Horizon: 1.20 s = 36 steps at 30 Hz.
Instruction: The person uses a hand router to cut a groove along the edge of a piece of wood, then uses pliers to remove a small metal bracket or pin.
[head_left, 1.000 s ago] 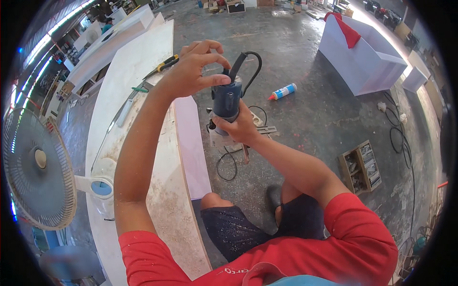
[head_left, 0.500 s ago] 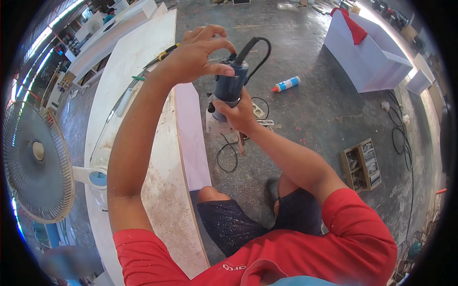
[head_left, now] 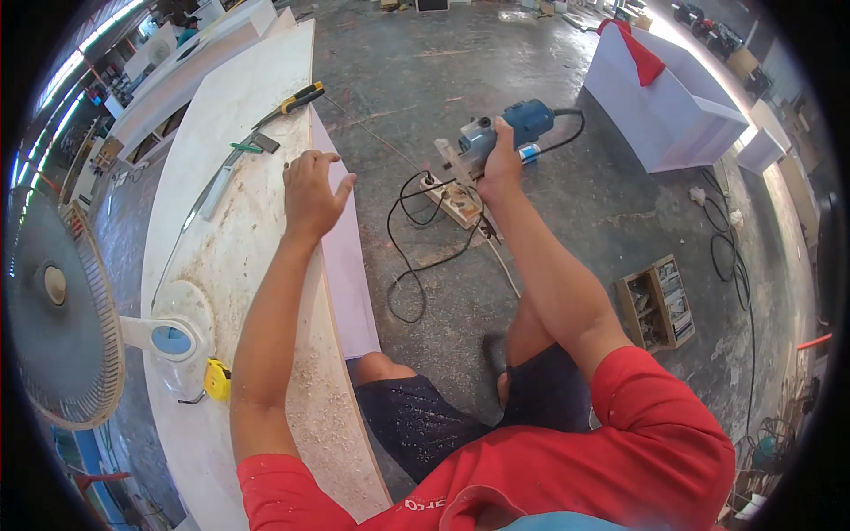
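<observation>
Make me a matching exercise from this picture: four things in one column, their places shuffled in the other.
1. Blue cylindrical power tool
2. Yellow square tape measure
3. Red cloth
4. Open wooden compartmented box

A. Draped over a white open-topped box
B. On the grey floor
C. Held in the right hand
D. Beside the white fan base

Pairs: 1-C, 2-D, 3-A, 4-B
</observation>
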Each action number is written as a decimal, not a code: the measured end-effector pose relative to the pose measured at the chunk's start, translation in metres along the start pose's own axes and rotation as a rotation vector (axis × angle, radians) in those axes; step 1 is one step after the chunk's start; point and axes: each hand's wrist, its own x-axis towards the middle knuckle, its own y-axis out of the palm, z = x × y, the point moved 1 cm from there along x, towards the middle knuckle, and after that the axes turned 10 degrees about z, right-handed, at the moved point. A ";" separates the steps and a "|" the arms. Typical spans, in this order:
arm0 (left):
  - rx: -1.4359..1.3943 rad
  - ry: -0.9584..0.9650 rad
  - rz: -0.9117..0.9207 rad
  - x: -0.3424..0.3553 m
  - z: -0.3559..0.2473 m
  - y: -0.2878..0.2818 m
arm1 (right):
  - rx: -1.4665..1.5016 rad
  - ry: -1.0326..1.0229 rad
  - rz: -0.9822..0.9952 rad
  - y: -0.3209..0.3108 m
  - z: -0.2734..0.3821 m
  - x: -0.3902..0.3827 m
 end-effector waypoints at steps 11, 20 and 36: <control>-0.271 0.337 0.451 -0.009 -0.047 -0.006 | 0.218 0.185 -0.146 -0.048 0.020 0.013; -0.236 0.197 0.669 -0.016 -0.036 -0.005 | 0.213 0.202 -0.133 -0.034 0.036 -0.003; -0.300 0.102 0.462 -0.015 -0.027 -0.015 | 0.297 0.170 -0.080 -0.017 0.011 0.009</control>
